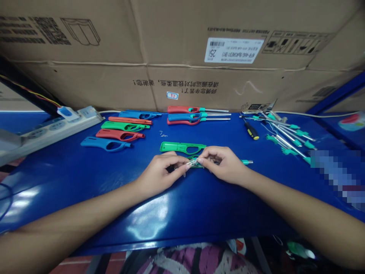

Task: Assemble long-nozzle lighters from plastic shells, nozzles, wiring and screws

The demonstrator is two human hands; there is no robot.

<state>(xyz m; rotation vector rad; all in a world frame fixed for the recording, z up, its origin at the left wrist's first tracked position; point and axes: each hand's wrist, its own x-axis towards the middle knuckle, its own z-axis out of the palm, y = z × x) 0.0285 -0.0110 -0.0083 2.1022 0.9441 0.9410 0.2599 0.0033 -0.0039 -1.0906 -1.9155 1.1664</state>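
Both my hands meet at the middle of the blue table point(85, 179). My left hand point(161, 171) and my right hand point(221, 163) pinch a small clear part point(193, 163) between their fingertips. Under them lies a green lighter half with a metal tube point(246, 162) sticking out to the right. Just behind my fingers rests an open green lighter shell point(182, 147), flat on the table.
Coloured lighter shells point(119, 134) lie at the back left, finished lighters point(196, 115) at the back centre. A screwdriver point(251, 131) and several metal tubes with teal ends point(288, 135) lie at the right. A power strip point(54, 127) sits left. Cardboard boxes point(182, 49) wall the back.
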